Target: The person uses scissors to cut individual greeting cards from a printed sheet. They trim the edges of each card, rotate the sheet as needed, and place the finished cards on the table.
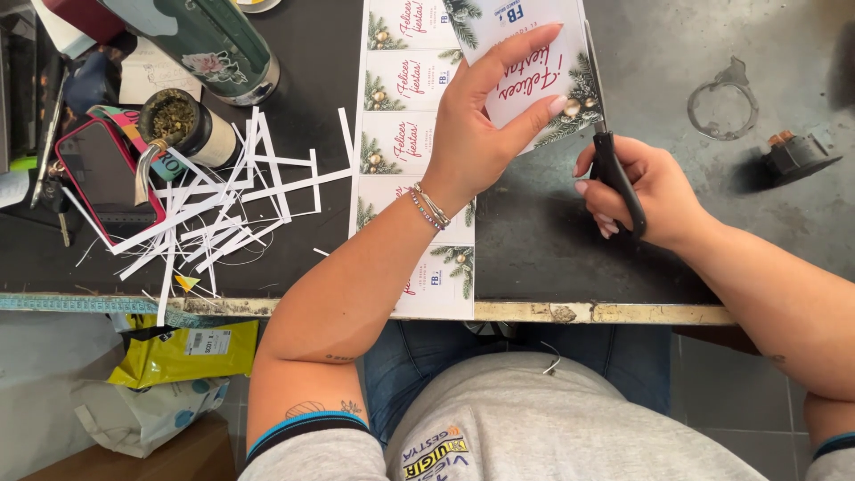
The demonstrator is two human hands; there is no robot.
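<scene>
From above the worktable (552,240), the left hand (476,134) lies spread on a printed holiday card (525,71), fingers long and thumb pressed to its lower edge, pinning it flat. The right hand (646,191) has its fingers curled tight through the black handles of a pair of scissors (614,169), whose blade runs up along the card's right edge. Just left of the card lies a long sheet of uncut cards (401,134), partly under the left forearm. Further left, a heap of white paper strips (223,205) spreads over the dark surface. A small round cup (183,125) stands among them, filled with green-brown herb and holding a metal straw. Behind it stands a green flask (209,40); I cannot tell its contents. A red-cased phone (102,174) lies beside the cup.
</scene>
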